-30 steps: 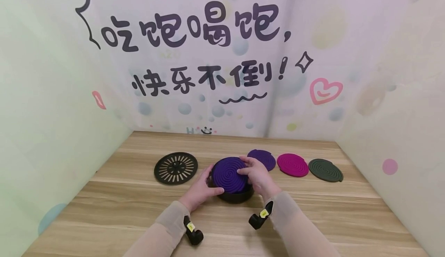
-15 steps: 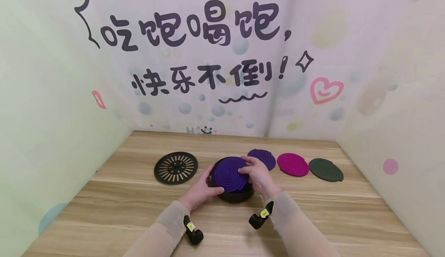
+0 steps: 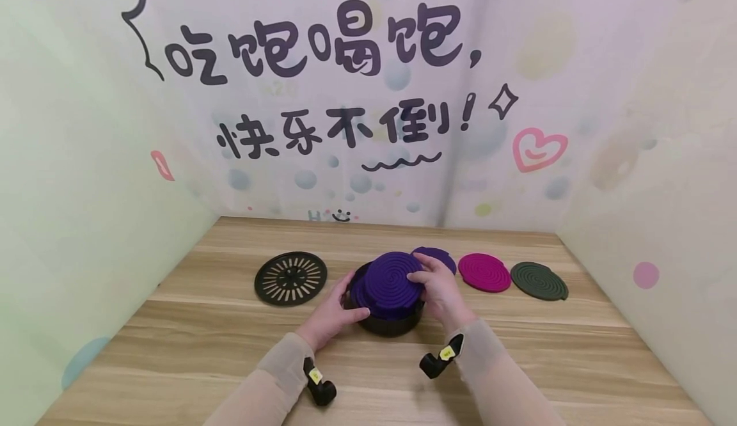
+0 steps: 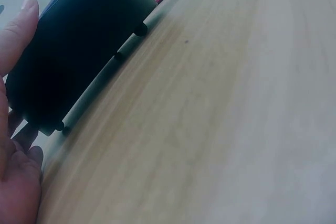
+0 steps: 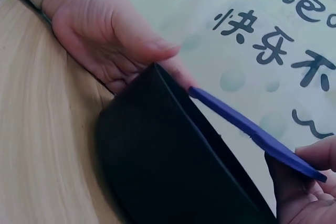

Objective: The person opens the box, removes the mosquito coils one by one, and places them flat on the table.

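My right hand [image 3: 440, 291] pinches a purple mosquito coil [image 3: 394, 279] at its right edge. In the right wrist view this coil [image 5: 257, 135] is tilted above the rim of a round black mosquito coil holder [image 5: 157, 145], fingers [image 5: 323, 153] on its edge. Another purple coil [image 3: 359, 293] lies beneath it inside the holder, mostly covered. My left hand [image 3: 331, 316] grips the holder's left side, thumb at the rim and fingers around the wall. The left wrist view shows the holder's small feet [image 4: 140, 29] at the wooden table.
A slotted black lid [image 3: 290, 277] with a centre knob lies to the left. Along the right side, another purple coil [image 3: 439, 258], a magenta coil [image 3: 485, 272] and a dark green coil [image 3: 539, 281] lie flat on the wooden table [image 3: 190, 349]. Printed curtain walls enclose the table.
My right hand has moved up and to the right, lifting the top purple coil and uncovering part of the one beneath. The left hand has stayed on the holder.
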Demonstrator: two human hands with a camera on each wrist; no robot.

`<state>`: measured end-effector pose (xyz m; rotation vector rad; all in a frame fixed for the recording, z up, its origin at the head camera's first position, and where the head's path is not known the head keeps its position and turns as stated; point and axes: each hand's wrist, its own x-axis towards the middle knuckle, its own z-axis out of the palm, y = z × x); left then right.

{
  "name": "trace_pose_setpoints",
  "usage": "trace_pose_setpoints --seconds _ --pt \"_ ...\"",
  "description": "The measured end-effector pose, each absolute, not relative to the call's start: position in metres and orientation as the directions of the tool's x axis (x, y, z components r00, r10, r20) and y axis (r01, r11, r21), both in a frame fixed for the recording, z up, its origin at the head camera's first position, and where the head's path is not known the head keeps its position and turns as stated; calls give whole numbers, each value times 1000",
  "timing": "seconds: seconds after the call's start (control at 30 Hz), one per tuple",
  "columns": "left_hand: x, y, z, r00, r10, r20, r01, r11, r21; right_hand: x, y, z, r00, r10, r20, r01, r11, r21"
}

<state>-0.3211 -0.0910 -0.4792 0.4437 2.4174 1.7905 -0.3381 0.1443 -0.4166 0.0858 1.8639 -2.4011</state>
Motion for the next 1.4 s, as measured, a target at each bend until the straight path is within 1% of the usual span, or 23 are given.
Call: trace_pose_setpoints --seconds 0.1,0.27,0.5,0.83,1.13,1.4 --pt "-321 -91 -479 -953 289 96 176 264 948 -339 147 -418 -992 -53 -115 125 -275 -953" --pt "-321 -91 -479 -952 287 104 183 263 947 -340 147 -421 -991 -52 -120 130 -281 -951" --pt "-320 -90 -477 -957 263 119 203 320 926 -343 137 -424 -993 -46 -110 119 -301 -946" --pt "-322 -87 -476 -964 240 117 190 309 932 -349 125 -422 -993 -30 -118 121 -342 -932" --pt "-324 -89 -480 -961 231 154 223 317 922 -344 147 -415 -988 -70 -139 155 -402 -903" --pt "-325 -91 -482 -961 226 159 230 333 915 -339 180 -412 -983 -68 -171 184 -386 -904"
